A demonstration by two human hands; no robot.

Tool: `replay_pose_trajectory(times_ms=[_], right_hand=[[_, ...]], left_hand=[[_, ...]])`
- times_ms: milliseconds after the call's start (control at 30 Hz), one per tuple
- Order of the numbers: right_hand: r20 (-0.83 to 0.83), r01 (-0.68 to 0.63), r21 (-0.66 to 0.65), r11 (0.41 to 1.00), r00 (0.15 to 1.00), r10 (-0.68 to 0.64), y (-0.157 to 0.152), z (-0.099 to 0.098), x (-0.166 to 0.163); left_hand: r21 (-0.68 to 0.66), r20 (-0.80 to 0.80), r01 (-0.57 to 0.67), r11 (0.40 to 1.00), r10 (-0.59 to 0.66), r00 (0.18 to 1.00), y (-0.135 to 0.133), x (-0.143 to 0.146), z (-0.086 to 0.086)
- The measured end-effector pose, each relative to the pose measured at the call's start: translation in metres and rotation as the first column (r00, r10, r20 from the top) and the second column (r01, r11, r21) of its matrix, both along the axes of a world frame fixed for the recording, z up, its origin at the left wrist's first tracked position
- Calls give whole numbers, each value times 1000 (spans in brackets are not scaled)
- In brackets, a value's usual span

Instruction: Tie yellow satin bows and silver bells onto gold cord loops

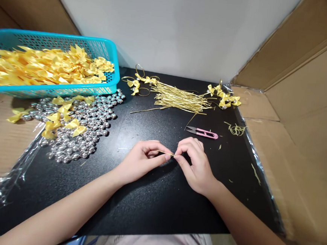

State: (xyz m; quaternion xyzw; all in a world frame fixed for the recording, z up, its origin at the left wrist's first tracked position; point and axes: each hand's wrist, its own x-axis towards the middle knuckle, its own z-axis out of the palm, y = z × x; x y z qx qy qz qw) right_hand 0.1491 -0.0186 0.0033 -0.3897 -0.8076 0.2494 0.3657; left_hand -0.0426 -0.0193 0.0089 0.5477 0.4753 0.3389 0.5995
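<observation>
Between my two hands, low over the black tabletop, runs a thin gold cord (pixel 164 152). My left hand (pixel 142 159) pinches it between thumb and fingers. The fingertips of my right hand (pixel 195 164) close on the cord's other end, almost touching the left thumb. Just beyond the right hand lie pink thread snips (pixel 206 133), blades pointing left. Farther back is a bundle of cut gold cords (pixel 179 98). Finished-looking loops with yellow bows (pixel 134 84) rest left of the bundle, and more bows with silver beads (pixel 224 99) sit right of it.
A turquoise basket (pixel 115 64) full of yellow ribbon bows (pixel 51 66) stands at the back left. Silver beads (pixel 73 145) are spread before it, with several bows on top. Tangled cord scraps (pixel 236 129) lie at the right. Cardboard walls (pixel 310 92) flank the black table (pixel 150 212).
</observation>
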Motion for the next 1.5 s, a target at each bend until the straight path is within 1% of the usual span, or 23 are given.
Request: replay_pose_trajectory(times_ms=[100, 167, 400, 533, 633, 733, 833, 967, 1233, 1500], right_hand=[[5, -4, -3, 1000, 1000, 4, 0, 0, 0], [6, -2, -6, 1000, 1000, 2, 0, 0, -1], [-10, 10, -6, 1000, 1000, -10, 0, 1, 0], [-62, 11, 23, 1000, 998, -10, -1, -1, -2], [-88, 26, 70, 997, 996, -20, -1, -4, -5], [-96, 49, 123, 991, 995, -38, 0, -6, -9], [-107, 69, 133, 989, 993, -55, 0, -6, -10], [-122, 91, 99, 991, 989, -79, 0, -6, -10], [-160, 103, 16, 995, 982, -99, 1, -8, -12], [-256, 20, -158, 987, 965, -61, 1, -7, -13]], left_hand=[[-26, 29, 18, 999, -17, 999, -1, 1, 0], [-30, 19, 22, 999, -22, 1000, -1, 1, 1], [43, -76, 17, 999, -14, 997, 1, -3, 0], [73, -34, 21, 997, -19, 999, 2, -1, 1], [73, -14, 28, 997, -27, 1000, 2, 1, 1], [73, -37, 45, 996, -43, 998, 2, 1, 0], [91, -83, 53, 994, -46, 995, 2, 0, -1], [104, -114, 46, 993, -35, 993, 1, 0, -1], [69, -98, 42, 997, -35, 995, 1, 1, 1], [67, -103, 52, 996, -45, 994, 1, 1, -1]])
